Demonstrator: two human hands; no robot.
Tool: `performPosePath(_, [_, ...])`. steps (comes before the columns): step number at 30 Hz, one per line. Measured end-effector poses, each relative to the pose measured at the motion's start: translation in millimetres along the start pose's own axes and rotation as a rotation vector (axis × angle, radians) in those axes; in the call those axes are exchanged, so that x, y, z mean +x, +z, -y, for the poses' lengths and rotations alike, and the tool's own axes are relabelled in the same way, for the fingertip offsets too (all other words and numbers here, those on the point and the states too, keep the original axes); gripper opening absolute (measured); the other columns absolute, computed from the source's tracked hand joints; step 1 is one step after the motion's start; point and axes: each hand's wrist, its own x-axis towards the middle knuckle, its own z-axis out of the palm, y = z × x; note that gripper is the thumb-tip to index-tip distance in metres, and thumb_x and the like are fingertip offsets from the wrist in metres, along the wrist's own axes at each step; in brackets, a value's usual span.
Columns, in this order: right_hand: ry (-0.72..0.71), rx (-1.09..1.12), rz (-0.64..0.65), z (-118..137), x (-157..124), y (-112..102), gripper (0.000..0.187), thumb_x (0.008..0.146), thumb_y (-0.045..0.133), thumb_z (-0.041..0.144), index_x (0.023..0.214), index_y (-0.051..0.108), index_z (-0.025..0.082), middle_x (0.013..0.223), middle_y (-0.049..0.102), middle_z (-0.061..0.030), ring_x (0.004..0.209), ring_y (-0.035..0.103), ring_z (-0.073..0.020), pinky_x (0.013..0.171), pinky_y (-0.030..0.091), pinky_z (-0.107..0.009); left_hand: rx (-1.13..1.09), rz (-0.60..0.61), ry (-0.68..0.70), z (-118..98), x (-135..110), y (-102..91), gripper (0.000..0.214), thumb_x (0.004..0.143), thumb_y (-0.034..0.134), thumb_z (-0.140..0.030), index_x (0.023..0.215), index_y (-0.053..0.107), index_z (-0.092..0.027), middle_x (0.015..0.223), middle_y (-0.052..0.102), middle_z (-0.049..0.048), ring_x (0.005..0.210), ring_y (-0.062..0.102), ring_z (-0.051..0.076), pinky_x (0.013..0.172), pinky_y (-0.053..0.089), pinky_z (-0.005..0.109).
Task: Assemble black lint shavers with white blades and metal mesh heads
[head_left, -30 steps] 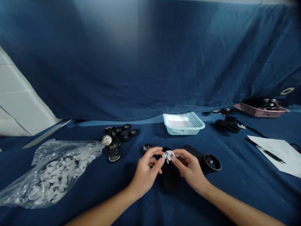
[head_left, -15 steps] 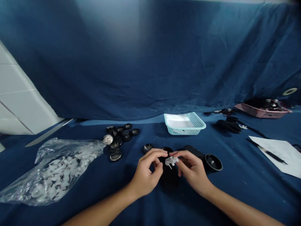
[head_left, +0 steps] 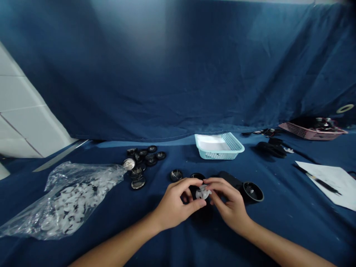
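Between my two hands is a small white plastic piece (head_left: 203, 192) with thin prongs. My left hand (head_left: 179, 203) pinches it from the left, thumb below and fingers above. From the right, the fingertips of my right hand (head_left: 229, 203) close on the same piece. A black round cup-like part (head_left: 197, 176) stands just behind my fingers, partly hidden by them. To the right of my right hand lies a black housing with a round open end (head_left: 252, 192). One black round cap (head_left: 176, 175) rests beyond my left hand.
On the left lies a clear plastic bag of white pieces (head_left: 73, 204), with several black round caps (head_left: 150, 159) beside it. A light blue basket (head_left: 221, 155) stands at the back. Further right are a pink basket (head_left: 311, 132), black parts (head_left: 269, 149), and white paper (head_left: 336, 181) with a pen.
My left thumb and fingers have moved right and closed on the white piece, which has turned in my grip. My right hand has barely shifted.
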Motion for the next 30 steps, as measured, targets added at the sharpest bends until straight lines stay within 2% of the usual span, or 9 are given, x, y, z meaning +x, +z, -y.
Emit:
performPosePath(3, [-0.022,-0.076,-0.072,-1,-1,0,0.03,0.093,0.054,0.019,0.121,0.058,0.031,0.117,0.063,-0.0095,0.084,0.064,-0.0205,0.062,0.054,-0.033,0.049,-0.049,0.042,-1,2,-5.8,0.041,0.079,0.074,-0.026,0.118,0.063,-0.021,0.103,0.07,0.0054,0.067,0.06,0.012,0.07,0.053,0.027])
performPosePath(6, [0.041,-0.136,-0.129,-5,-1,3,0.041,0.093,0.053,0.021,0.132,0.046,0.031,0.127,0.056,-0.0099,0.102,0.06,-0.0231,0.081,0.053,-0.039,0.095,-0.111,0.052,-3,7,-15.0,0.04,0.079,0.072,-0.023,0.118,0.062,-0.021,0.105,0.068,0.006,0.066,0.06,0.012,0.066,0.051,0.026])
performPosePath(9, [0.178,-0.134,-0.06,-13,-2,8,0.048,0.092,0.055,0.027,0.138,0.04,0.029,0.14,0.046,-0.01,0.128,0.047,-0.0265,0.102,0.045,-0.046,0.139,-0.113,0.044,-3,11,-23.6,0.038,0.081,0.067,-0.022,0.119,0.062,-0.021,0.104,0.067,0.006,0.067,0.06,0.012,0.062,0.049,0.024])
performPosePath(12, [0.317,-0.05,0.028,-24,-2,12,0.06,0.091,0.058,0.033,0.144,0.03,0.029,0.149,0.04,-0.0099,0.138,0.038,-0.0258,0.113,0.035,-0.05,0.146,-0.076,0.036,0,14,-27.5,0.03,0.083,0.064,-0.022,0.113,0.065,-0.022,0.114,0.064,0.0072,0.068,0.061,0.012,0.061,0.049,0.024])
performPosePath(15, [0.391,0.016,0.096,-31,-3,15,0.061,0.09,0.06,0.036,0.144,0.032,0.028,0.145,0.047,-0.0101,0.135,0.043,-0.0259,0.114,0.032,-0.052,0.103,-0.048,0.012,6,15,-25.5,0.024,0.084,0.063,-0.023,0.107,0.068,-0.021,0.121,0.062,0.0085,0.067,0.061,0.011,0.064,0.051,0.025])
performPosePath(21, [0.3,0.012,0.128,-26,-6,18,0.049,0.089,0.062,0.032,0.135,0.045,0.027,0.133,0.058,-0.0081,0.125,0.053,-0.0255,0.111,0.038,-0.05,-0.007,-0.027,-0.079,21,16,-19.3,0.023,0.081,0.065,-0.025,0.103,0.07,-0.019,0.121,0.064,0.0092,0.061,0.057,0.009,0.059,0.048,0.022])
performPosePath(24, [0.27,-0.015,0.154,-21,-7,18,0.046,0.088,0.062,0.028,0.132,0.048,0.027,0.132,0.059,-0.0077,0.121,0.055,-0.025,0.107,0.042,-0.047,0.024,0.074,-0.136,26,16,-21.1,0.027,0.081,0.065,-0.026,0.107,0.069,-0.019,0.105,0.07,0.0073,0.052,0.052,0.007,0.053,0.043,0.02])
performPosePath(27, [0.275,-0.02,0.156,-18,-7,18,0.045,0.088,0.063,0.026,0.131,0.049,0.026,0.13,0.059,-0.007,0.117,0.057,-0.024,0.105,0.044,-0.046,0.067,0.144,-0.144,26,17,-24.5,0.031,0.081,0.065,-0.026,0.111,0.068,-0.019,0.087,0.071,0.004,0.053,0.056,0.01,0.055,0.044,0.022])
performPosePath(30, [0.276,-0.015,0.156,-17,-7,18,0.045,0.088,0.063,0.025,0.13,0.049,0.027,0.129,0.059,-0.0064,0.117,0.057,-0.0234,0.105,0.044,-0.045,0.082,0.156,-0.127,22,19,-27.6,0.031,0.079,0.067,-0.024,0.11,0.069,-0.019,0.094,0.071,0.005,0.058,0.059,0.011,0.057,0.047,0.023])
